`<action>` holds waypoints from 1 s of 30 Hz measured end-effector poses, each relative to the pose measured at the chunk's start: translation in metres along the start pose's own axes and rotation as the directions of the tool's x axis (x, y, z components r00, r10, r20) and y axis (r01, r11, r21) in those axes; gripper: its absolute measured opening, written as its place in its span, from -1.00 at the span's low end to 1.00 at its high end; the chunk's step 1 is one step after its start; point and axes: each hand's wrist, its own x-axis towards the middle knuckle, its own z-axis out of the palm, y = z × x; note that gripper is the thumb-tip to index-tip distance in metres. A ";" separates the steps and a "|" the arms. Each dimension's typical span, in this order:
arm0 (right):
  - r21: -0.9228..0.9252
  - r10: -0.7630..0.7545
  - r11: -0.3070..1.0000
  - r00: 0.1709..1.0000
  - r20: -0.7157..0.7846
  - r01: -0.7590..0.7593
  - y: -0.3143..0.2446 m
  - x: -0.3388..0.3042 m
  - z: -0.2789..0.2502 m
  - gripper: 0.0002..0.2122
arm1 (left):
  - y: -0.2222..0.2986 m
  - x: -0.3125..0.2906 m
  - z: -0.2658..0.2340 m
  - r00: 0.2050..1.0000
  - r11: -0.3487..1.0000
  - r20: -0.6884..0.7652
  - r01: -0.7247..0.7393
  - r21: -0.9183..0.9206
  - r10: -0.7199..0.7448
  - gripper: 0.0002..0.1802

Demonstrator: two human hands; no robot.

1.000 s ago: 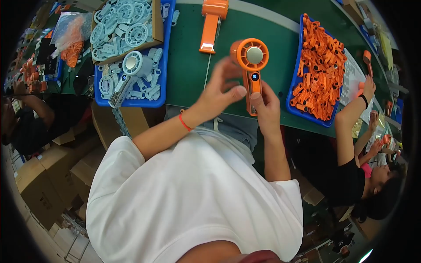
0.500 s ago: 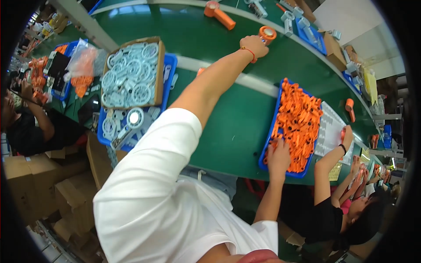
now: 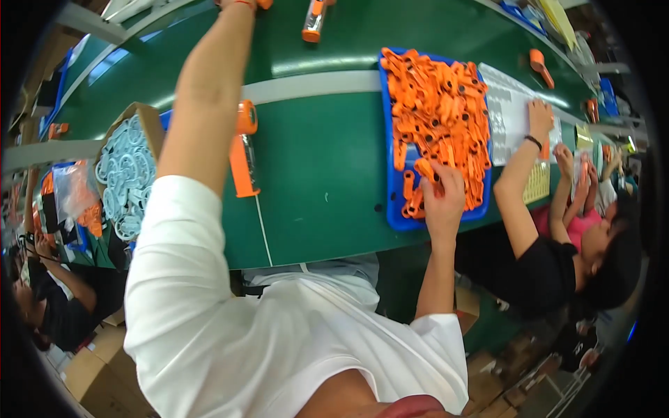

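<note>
My left arm reaches far out to the top edge, where my left hand [image 3: 235,3] is mostly cut off, so its fingers are hidden. Beside it, a bit of an orange thing [image 3: 264,3] shows at the frame's edge. My right hand [image 3: 446,198] is over the near part of a blue tray [image 3: 408,223], its thumb and fingers closed on a small orange plastic part [image 3: 423,168]. Many similar orange parts [image 3: 446,104] are heaped in that tray. Under my left arm's right side, an orange handheld fan [image 3: 242,164] lies on the green table.
A white rail [image 3: 313,85] divides the table from a green belt, which carries another orange device [image 3: 315,21]. Light-blue fan parts [image 3: 127,174] fill a cardboard box at left. A co-worker's hand [image 3: 540,118] rests by a white sheet [image 3: 505,104] at right.
My view has swung, shifting the scene. My left hand, earlier at an orange fan on the belt, is now at the top edge. My right hand now pinches an orange part.
</note>
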 end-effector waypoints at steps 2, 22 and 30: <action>0.055 0.138 0.989 0.990 0.033 -0.139 -0.004 -0.005 -0.007 -0.72 | 0.033 -0.049 0.047 0.992 0.844 0.104 0.110 -0.524 -0.065 -0.55; -0.015 -0.466 0.875 0.852 0.238 0.483 -0.049 -0.037 0.080 -0.70 | 0.018 -0.500 -0.208 0.845 0.394 0.459 0.337 -0.855 0.272 -0.37; -0.064 -0.273 0.958 0.957 0.098 0.280 -0.053 -0.051 0.076 -0.73 | -0.020 -0.539 -0.201 0.709 0.475 0.696 0.577 -0.664 0.112 -0.41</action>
